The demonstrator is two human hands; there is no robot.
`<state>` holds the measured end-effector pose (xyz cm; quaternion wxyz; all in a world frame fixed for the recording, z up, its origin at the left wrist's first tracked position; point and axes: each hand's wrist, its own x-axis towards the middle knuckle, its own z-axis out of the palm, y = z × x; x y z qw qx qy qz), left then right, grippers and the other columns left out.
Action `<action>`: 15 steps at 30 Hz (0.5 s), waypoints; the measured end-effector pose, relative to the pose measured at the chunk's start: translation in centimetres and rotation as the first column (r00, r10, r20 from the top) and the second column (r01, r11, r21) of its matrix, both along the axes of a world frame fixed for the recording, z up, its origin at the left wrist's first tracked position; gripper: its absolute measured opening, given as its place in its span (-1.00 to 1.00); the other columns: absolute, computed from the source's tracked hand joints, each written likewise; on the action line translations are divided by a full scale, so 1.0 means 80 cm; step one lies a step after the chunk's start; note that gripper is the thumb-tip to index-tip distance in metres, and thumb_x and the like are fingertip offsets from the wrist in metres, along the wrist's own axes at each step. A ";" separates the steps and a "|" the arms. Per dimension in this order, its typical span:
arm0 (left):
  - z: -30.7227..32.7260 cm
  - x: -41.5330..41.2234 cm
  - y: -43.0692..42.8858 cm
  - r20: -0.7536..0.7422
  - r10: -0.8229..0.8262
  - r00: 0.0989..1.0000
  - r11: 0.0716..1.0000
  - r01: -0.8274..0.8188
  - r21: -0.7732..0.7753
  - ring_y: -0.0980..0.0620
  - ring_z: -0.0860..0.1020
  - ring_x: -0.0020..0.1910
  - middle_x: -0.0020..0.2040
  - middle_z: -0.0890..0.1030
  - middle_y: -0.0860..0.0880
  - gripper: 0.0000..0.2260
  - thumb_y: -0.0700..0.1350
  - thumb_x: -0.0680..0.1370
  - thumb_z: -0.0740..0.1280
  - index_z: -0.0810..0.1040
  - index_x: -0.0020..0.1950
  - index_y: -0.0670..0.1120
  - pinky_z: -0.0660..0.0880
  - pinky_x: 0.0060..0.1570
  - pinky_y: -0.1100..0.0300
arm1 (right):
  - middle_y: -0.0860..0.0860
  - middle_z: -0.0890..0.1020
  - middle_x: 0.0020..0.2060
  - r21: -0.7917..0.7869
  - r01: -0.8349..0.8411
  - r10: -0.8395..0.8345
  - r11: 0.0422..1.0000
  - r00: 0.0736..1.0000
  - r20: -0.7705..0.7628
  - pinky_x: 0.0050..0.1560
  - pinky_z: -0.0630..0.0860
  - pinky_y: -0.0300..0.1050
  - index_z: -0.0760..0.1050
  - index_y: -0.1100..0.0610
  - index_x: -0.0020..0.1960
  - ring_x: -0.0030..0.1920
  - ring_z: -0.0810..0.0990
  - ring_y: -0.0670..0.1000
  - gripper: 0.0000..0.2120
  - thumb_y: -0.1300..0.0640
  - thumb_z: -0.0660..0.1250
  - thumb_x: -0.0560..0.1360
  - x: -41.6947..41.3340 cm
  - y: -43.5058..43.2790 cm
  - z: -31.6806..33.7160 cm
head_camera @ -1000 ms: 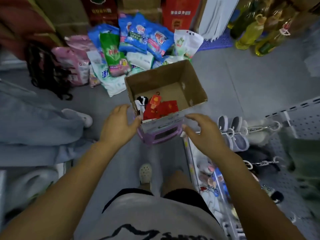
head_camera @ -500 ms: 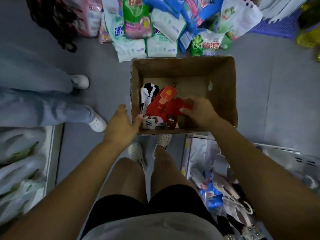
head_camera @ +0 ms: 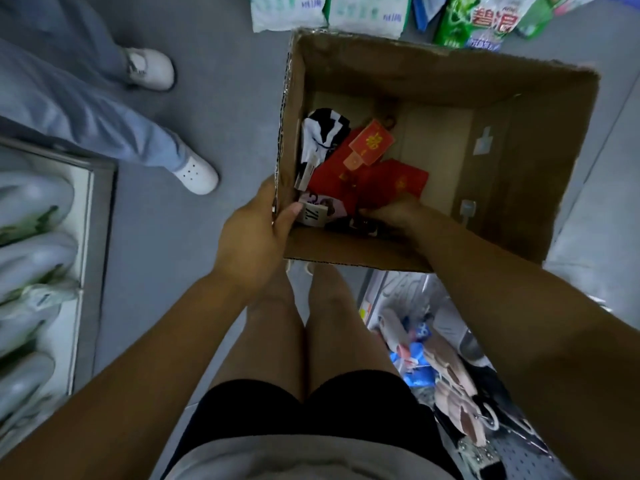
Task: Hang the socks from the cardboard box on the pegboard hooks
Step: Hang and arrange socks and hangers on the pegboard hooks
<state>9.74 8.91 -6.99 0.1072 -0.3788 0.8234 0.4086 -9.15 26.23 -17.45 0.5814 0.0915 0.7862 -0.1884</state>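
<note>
Head view: my left hand (head_camera: 254,233) clamps the near-left corner of the cardboard box (head_camera: 519,140), thumb inside. My right hand (head_camera: 398,214) is down among the socks (head_camera: 363,174) at the box's near-left; its fingers are hidden, so I cannot tell what they hold. Detergent bags (head_camera: 481,19) are cut off at top.

You're standing on a grey floor (head_camera: 214,98). At its far edge lie detergent bags (head_camera: 478,19), and on the left another person's white shoes (head_camera: 194,171) rest on it. Whether the cardboard box (head_camera: 519,168) touches it, you can't tell.
</note>
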 end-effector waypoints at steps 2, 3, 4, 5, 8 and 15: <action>0.000 0.000 0.001 -0.005 0.002 1.000 1.000 -0.002 -0.003 0.13 0.46 -0.19 -0.08 0.56 0.09 -0.58 0.11 0.68 0.19 0.37 0.50 0.00 0.26 -0.26 0.50 | 0.12 0.57 0.30 0.020 0.090 -0.090 0.996 0.996 -0.006 0.20 0.57 0.02 0.45 0.15 0.37 0.16 0.57 0.10 -0.32 0.03 0.63 0.34 0.005 -0.001 -0.006; -0.001 0.000 0.002 -0.016 0.005 1.000 1.000 -0.004 0.010 0.13 0.48 -0.14 -0.02 0.60 0.07 -0.58 0.12 0.68 0.18 0.37 0.51 0.00 0.28 -0.23 0.51 | 0.13 0.58 0.29 0.036 0.148 -0.148 0.988 0.989 0.005 0.19 0.58 0.03 0.46 0.17 0.35 0.18 0.58 0.11 -0.33 0.05 0.63 0.33 0.005 -0.002 -0.004; -0.001 0.000 0.002 -0.029 0.010 1.000 0.999 -0.009 0.035 0.13 0.50 -0.08 0.08 0.63 0.04 -0.57 0.14 0.67 0.16 0.37 0.51 0.01 0.32 -0.17 0.50 | 0.12 0.58 0.29 0.046 0.199 -0.200 0.979 0.980 0.017 0.13 0.60 0.01 0.46 0.18 0.35 0.17 0.58 0.10 -0.34 0.06 0.63 0.33 0.005 -0.003 -0.001; 0.000 0.000 0.003 -0.045 0.018 0.999 0.998 -0.015 0.057 0.11 0.53 0.00 0.17 0.63 0.00 -0.54 0.16 0.66 0.14 0.37 0.51 0.00 0.40 -0.10 0.43 | 0.11 0.58 0.29 0.045 0.241 -0.243 0.969 0.970 0.032 0.03 0.60 -0.03 0.46 0.19 0.34 0.16 0.57 0.08 -0.36 0.08 0.62 0.35 0.004 -0.004 0.005; 0.009 -0.002 0.012 -0.063 0.090 0.994 0.996 -0.089 0.017 -0.01 0.54 0.16 0.28 0.53 -0.13 -0.48 0.16 0.64 0.16 0.36 0.52 -0.09 0.48 0.06 0.16 | 0.07 0.58 0.25 0.017 0.407 -0.406 0.913 0.906 0.121 -0.31 0.61 -0.16 0.45 0.19 0.31 0.21 0.54 0.06 -0.52 0.20 0.53 0.46 -0.002 -0.006 0.036; 0.048 -0.018 0.043 -0.269 0.208 0.940 0.963 -0.245 -0.114 0.22 0.50 -0.11 0.09 0.54 -0.06 -0.76 -0.01 0.65 0.32 0.55 0.20 -0.15 0.39 -0.13 0.51 | 0.21 0.61 0.22 -0.121 0.565 -0.555 0.816 0.825 0.108 -0.03 0.65 0.02 0.44 0.25 0.31 0.07 0.68 0.19 -0.63 0.25 0.42 0.54 -0.015 0.005 0.122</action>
